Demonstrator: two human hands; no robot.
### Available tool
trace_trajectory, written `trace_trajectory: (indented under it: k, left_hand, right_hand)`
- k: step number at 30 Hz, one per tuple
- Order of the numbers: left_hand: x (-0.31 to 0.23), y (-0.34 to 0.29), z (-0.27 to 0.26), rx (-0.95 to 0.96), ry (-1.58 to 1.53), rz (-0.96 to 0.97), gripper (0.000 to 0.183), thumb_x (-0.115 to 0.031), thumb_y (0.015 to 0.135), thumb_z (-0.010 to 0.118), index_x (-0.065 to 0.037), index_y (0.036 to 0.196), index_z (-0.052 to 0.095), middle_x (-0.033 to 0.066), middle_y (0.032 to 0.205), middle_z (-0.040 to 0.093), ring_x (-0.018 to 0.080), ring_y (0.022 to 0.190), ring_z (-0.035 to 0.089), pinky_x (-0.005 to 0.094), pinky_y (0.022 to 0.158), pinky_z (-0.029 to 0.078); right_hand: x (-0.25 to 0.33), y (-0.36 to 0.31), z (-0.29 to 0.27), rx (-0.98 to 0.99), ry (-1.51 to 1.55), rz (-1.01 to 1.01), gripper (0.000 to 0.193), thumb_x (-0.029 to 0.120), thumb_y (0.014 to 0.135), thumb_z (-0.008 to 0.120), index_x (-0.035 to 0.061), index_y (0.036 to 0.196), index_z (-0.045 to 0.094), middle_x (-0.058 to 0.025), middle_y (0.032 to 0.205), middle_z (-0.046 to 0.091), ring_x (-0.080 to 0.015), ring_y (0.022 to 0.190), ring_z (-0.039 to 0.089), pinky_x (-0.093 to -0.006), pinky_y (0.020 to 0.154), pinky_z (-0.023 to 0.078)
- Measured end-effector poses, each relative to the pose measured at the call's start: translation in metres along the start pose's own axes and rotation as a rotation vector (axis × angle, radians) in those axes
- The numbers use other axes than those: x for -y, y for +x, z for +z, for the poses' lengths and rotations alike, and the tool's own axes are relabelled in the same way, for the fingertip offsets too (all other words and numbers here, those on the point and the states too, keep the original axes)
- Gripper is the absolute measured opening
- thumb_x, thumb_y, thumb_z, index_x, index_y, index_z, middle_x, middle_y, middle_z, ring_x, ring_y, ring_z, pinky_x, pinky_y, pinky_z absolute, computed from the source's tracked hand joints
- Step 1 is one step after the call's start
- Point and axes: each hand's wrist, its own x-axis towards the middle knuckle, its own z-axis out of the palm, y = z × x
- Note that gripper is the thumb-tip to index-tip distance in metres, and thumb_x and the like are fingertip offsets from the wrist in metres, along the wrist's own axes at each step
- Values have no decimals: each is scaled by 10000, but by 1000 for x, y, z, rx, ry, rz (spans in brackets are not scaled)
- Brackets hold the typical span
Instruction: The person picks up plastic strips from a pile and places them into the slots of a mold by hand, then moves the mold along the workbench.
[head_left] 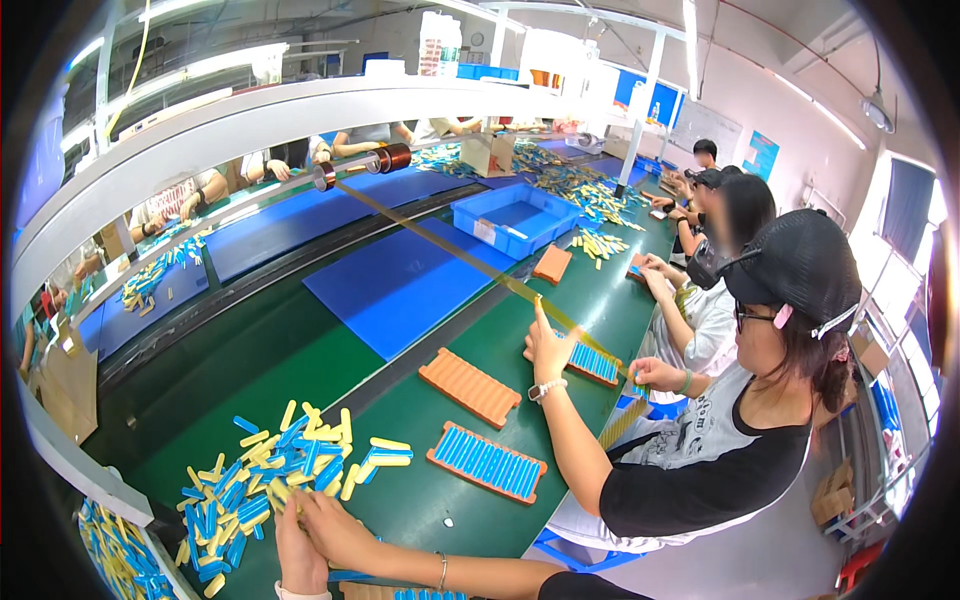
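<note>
My left hand (296, 552) and my right hand (338, 528) are close together at the front edge of a loose pile of blue and yellow flat sticks (240, 488) with rounded ends. The fingers of both are bent inward. A yellow stick (279, 491) shows at my left fingertips; what my right fingers grip is hidden. Below my right forearm, the lower rim cuts off an orange tray (365, 592) with blue sticks. Right of the pile lies an orange ribbed tray (487, 461) filled with a row of blue sticks. Beyond it is a bare orange ribbed tray (469, 387).
At right, a co-worker in a black cap (800, 270) works over another filled tray (594, 360), one hand (548, 350) at a yellowish tape (440, 240) stretched from a rail-mounted roll (324, 177). A blue mat (400, 285) and blue bin (515, 215) lie beyond. Several other people line the table.
</note>
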Motion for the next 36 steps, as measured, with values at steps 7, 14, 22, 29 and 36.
trace_trajectory:
  k: [7, 14, 22, 29, 36]
  left_hand:
    - [-17, -9, -23, 214, -288, -191, 206, -356, 981, 479, -177, 989, 579, -3, 932, 587, 133, 884, 564, 319, 780, 483]
    - [-7, -7, -36, -162, -85, -8, 337, -426, 948, 506, -137, 1119, 535, 63, 1003, 579, 185, 941, 585, 344, 842, 489]
    - [-15, 15, -63, 178, -392, -46, 322, -439, 957, 492, -148, 1090, 519, 35, 979, 583, 157, 874, 587, 287, 734, 503]
    - [-32, 4, -27, -60, -229, -91, 370, -421, 981, 413, -116, 1152, 534, 38, 825, 601, 159, 688, 604, 276, 581, 501]
    - [-33, -29, 14, -190, -242, -238, 316, -408, 977, 431, -127, 1057, 550, 24, 768, 588, 148, 610, 572, 270, 528, 471]
  right_hand:
    - [29, -8, 0, 160, -105, -245, 549, 133, 833, 526, -62, 1327, 386, -189, 1185, 463, -324, 1052, 463, -375, 885, 406]
    - [66, -5, -30, 152, -234, -293, 609, 385, 809, 619, -48, 1219, 496, -223, 1175, 488, -362, 1085, 436, -471, 937, 342]
    - [56, -6, -17, -160, -117, -395, 606, 231, 849, 543, -19, 1372, 364, -199, 1350, 383, -331, 1196, 409, -431, 950, 346]
    - [50, 2, -24, -72, -250, -397, 639, 411, 932, 414, 5, 1418, 329, -223, 1495, 241, -358, 1377, 245, -467, 1060, 196]
    - [60, -12, -32, 148, -176, -308, 709, 444, 938, 392, -15, 1453, 228, -258, 1522, 134, -379, 1428, 106, -533, 1120, 66]
